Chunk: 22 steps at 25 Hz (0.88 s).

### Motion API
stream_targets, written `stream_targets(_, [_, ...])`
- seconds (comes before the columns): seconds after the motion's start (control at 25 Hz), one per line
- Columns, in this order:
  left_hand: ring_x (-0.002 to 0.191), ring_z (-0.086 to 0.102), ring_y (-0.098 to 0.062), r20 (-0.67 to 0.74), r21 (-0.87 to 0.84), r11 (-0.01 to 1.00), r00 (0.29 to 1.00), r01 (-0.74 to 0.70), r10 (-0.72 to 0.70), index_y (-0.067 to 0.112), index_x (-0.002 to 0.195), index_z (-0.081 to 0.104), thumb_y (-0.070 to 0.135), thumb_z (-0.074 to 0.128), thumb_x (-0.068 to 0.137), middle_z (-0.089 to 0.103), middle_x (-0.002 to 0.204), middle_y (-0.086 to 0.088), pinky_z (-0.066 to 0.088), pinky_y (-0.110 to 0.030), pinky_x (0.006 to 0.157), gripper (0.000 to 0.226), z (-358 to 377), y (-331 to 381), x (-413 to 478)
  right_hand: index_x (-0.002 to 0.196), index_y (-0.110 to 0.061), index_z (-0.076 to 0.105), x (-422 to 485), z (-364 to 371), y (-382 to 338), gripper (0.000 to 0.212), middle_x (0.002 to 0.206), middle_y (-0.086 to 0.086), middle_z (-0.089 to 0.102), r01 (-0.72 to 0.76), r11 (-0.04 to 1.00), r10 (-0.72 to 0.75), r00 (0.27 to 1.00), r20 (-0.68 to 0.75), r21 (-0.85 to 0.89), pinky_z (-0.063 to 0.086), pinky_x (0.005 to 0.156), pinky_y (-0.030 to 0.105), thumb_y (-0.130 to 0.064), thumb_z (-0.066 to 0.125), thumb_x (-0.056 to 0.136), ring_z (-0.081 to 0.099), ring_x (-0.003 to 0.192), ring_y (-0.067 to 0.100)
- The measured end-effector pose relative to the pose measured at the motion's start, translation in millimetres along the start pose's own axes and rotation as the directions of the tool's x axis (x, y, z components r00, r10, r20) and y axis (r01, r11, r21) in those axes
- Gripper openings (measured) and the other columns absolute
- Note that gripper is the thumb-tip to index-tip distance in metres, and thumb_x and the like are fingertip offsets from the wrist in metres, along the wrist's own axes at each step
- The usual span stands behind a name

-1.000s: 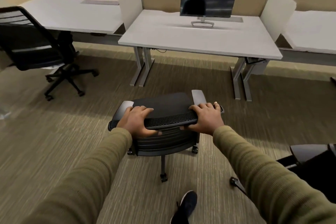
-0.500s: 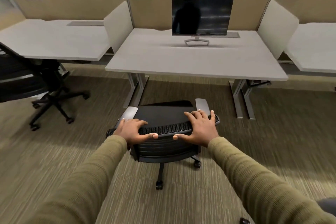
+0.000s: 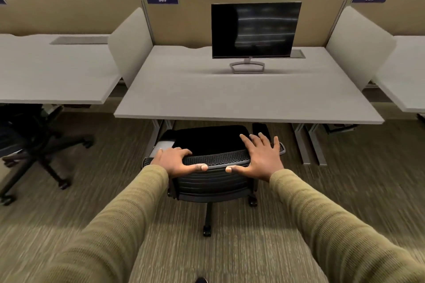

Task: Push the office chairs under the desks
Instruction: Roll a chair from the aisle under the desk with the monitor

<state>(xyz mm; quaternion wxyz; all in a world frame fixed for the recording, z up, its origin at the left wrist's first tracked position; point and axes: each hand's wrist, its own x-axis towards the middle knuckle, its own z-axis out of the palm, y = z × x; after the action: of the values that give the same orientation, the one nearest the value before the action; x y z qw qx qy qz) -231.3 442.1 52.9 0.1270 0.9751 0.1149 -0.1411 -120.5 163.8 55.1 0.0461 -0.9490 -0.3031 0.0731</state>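
both hands on the backrest top of the chair (image 3: 213,181), dead centre below the desk (image 3: 248,103); left hand (image 3: 174,161) curled over the rim toward 9 o'clock with thumb pressed along the rear face, so clamped on the backrest; right hand (image 3: 262,158) toward 3 o'clock lying flat, fingers spread and apart, palm leaning on the rim, pushing more than gripping. seat front just tucked beneath the desk's near edge, armrests at that edge, backrest and wheels out on the carpet (image 3: 345,190) at 6 o'clock from the desktop. opening straight ahead at 12 o'clock from the grip, between the left leg (image 3: 158,131) and the right legs (image 3: 308,145); chair sitting nearer the left leg, left armrest close beside it, wider room on the right. push line from the hands through the seat running 12 o'clock, square to the desk's long edge, which spans 9 to 3. neither hand clearly nearer the desk. probably a slight nudge toward 1 o'clock needed to clear that left leg. second chair (image 3: 25,145) at 9 o'clock, out from the left desk (image 3: 53,80), not yet tucked
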Motion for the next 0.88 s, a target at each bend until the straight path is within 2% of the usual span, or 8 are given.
stream_targets(0.12, [0.121, 0.058, -0.021, 0.015, 0.041, 0.999, 1.000, -0.024, 0.023, 0.035, 0.143, 0.052, 0.112, 0.012, 0.046, 0.063, 0.130, 0.003, 0.040, -0.048, 0.108, 0.130, -20.2, -20.2, 48.3, 0.160, -0.035, 0.006, 49.5, -4.8, -5.2, 0.135, 0.167, 0.003, 0.018, -0.034, 0.999, 0.034, 0.999, 0.029, 0.010, -0.007, 0.118, 0.067, -0.108, 0.016, 0.047, 0.003, 0.155, 0.028])
stream_targets(0.28, [0.124, 0.056, -0.022, 0.036, 0.064, 0.997, 0.998, -0.047, 0.045, 0.036, 0.144, 0.051, 0.112, 0.011, 0.045, 0.061, 0.134, 0.002, 0.038, -0.051, 0.110, 0.131, -43.5, -43.8, 102.2, 0.160, -0.034, 0.010, 107.2, -8.4, -11.7, 0.133, 0.166, 0.003, 0.021, -0.056, 0.998, 0.056, 0.998, 0.028, 0.014, -0.005, 0.118, 0.068, -0.108, 0.019, 0.049, 0.008, 0.154, 0.029])
stream_targets(0.48, [0.121, 0.059, -0.022, 0.031, 0.051, 0.996, 0.996, -0.079, 0.078, 0.033, 0.142, 0.054, 0.112, 0.015, 0.045, 0.064, 0.133, 0.002, 0.044, -0.042, 0.103, 0.131, -67.2, -73.2, 157.1, 0.159, -0.035, 0.009, 166.5, -9.4, -21.4, 0.129, 0.166, 0.004, 0.020, -0.076, 0.997, 0.076, 0.997, 0.031, 0.012, -0.005, 0.117, 0.068, -0.107, 0.028, 0.054, 0.007, 0.154, 0.029])
stream_targets(0.68, [0.103, 0.062, -0.020, -0.012, 0.099, 0.989, 0.993, -0.113, 0.115, 0.034, 0.129, 0.062, 0.113, 0.012, 0.044, 0.069, 0.113, 0.005, 0.047, -0.040, 0.092, 0.126, -78.6, -89.3, 193.8, 0.159, -0.037, 0.008, 203.3, -8.0, -24.8, 0.134, 0.166, 0.003, 0.020, -0.104, 0.994, 0.103, 0.994, 0.031, 0.025, -0.006, 0.117, 0.068, -0.109, 0.023, 0.047, 0.006, 0.154, 0.029])
stream_targets(0.88, [0.116, 0.060, -0.021, -0.022, 0.137, 0.983, 0.991, -0.126, 0.130, 0.035, 0.134, 0.060, 0.113, 0.012, 0.043, 0.067, 0.127, 0.002, 0.044, -0.040, 0.096, 0.129, -88.0, -107.8, 210.5, 0.159, -0.036, 0.008, 214.2, 1.2, -41.2, 0.131, 0.166, 0.004, 0.021, -0.121, 0.992, 0.121, 0.993, 0.000, 0.032, -0.004, 0.116, 0.070, -0.109, 0.021, 0.050, 0.007, 0.154, 0.031])
